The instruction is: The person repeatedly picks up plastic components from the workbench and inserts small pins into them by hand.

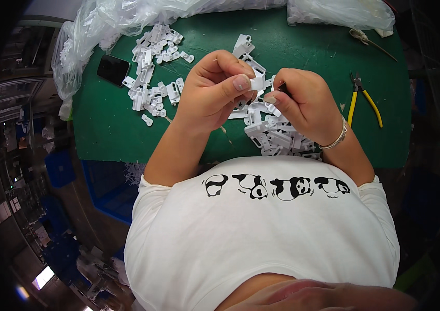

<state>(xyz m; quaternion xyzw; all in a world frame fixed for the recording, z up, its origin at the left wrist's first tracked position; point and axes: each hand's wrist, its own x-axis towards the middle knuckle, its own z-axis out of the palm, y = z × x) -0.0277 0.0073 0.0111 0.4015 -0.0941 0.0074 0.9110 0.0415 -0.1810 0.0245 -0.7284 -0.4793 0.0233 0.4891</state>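
A small white plastic part (257, 83) is pinched between the thumb and fingers of my left hand (215, 89), above the middle of the table. Close by on its right, my right hand (305, 103) is closed around a small dark tool (283, 87). Only a bit of the tool shows between thumb and fingers, so its kind is hidden. Beneath and between both hands lies a heap of white plastic parts (277, 136), partly covered by my right hand. A second pile of white parts (152, 93) spreads out to the left of my left hand.
Yellow-handled cutting pliers (357, 98) lie right of my right hand on the green table (215, 36). A dark phone (112, 70) is at the left. Clear plastic bags (80, 52) line the far and left edges. A thin stick-like tool (373, 44) lies far right.
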